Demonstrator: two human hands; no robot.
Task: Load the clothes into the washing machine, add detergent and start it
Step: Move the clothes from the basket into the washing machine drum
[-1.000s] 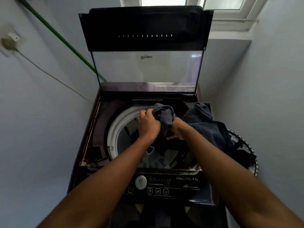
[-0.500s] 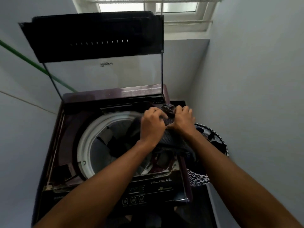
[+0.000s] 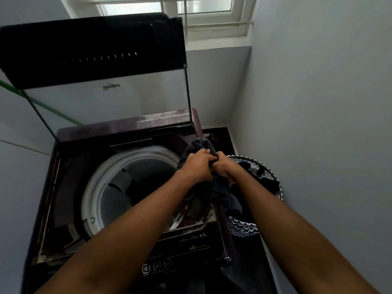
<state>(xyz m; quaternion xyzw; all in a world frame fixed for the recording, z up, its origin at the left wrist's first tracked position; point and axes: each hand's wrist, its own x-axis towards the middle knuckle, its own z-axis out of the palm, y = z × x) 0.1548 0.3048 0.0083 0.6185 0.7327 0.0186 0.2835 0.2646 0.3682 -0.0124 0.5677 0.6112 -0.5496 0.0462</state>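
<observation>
Both hands (image 3: 210, 166) grip striped garment (image 3: 198, 146), fingers curled, its lower folds hidden.

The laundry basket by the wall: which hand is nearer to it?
Right. The right hand grips the striped garment beside the laundry basket; the left hand grips it farther away.

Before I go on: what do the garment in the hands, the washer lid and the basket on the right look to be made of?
Striped garment: soft woven or knit fabric, dark with fine pinstripes; it bunches where the left hand and right hand grip it.
Washer lid: clear glossy panel, glass or plastic, in a dark frame; the wall shows through.
Laundry basket: seemingly soft cloth with a black-and-white braided rim.
</observation>
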